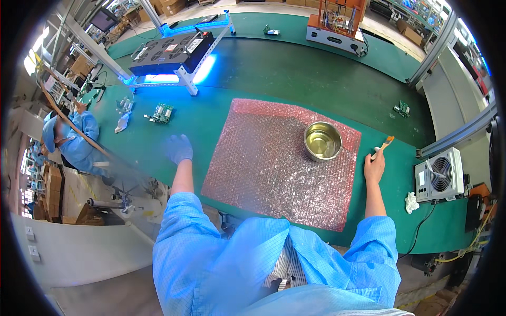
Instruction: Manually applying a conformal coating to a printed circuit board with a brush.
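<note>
My right hand (374, 167), bare, grips a small brush (388, 142) with a pale handle and orange-brown bristles pointing away from me. It is over the green table, just right of the pink bubble wrap sheet (253, 163). On that sheet, toward its far right, sits a round metal bowl (323, 141) with a clear yellowish liquid inside. My left hand (179, 149) wears a pale blue glove and rests on the table left of the sheet, fingers extended and nothing visible in it. Beyond it lies a green circuit board (160, 113) with parts on it.
A black unit with fans (171, 51) stands on a blue-lit metal frame at the far left. More boards (125, 104) lie around. At right are a white fan device (440, 175) and crumpled white cloth (411, 203). A co-worker (76, 137) sits at far left.
</note>
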Available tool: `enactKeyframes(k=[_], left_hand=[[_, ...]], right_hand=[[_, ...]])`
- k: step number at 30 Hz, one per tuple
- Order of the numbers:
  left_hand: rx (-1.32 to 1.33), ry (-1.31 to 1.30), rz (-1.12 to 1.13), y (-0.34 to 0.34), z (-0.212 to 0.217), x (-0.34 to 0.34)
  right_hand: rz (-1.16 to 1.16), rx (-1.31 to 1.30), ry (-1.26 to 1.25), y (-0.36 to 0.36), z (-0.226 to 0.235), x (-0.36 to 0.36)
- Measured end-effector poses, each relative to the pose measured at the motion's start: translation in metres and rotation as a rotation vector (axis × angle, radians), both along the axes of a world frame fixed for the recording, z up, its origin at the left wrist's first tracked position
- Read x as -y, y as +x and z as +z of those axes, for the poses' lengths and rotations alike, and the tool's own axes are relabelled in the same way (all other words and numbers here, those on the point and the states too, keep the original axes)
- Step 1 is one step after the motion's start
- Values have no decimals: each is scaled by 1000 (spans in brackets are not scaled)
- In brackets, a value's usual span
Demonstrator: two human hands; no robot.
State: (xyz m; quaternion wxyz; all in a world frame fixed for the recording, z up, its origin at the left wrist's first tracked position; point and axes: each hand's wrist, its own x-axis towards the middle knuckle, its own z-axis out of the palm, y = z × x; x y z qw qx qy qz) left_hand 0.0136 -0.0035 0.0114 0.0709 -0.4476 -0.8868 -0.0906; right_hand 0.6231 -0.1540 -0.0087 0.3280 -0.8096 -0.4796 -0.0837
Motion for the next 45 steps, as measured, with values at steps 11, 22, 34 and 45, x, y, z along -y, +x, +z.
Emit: enactKeyframes(k=[11,22,34,45], left_hand=[[-12,13,2,1,-1,0],[5,10,8,4,3,1],[13,-27,15,3,2,1],[4,-22,4,3,1,0]], right_hand=[[1,13,6,2,-2,0],[-8,-21,-58,6,-4,0],[16,-3,-25,5,-3,1],[6,-21,-29,4,-3,1]])
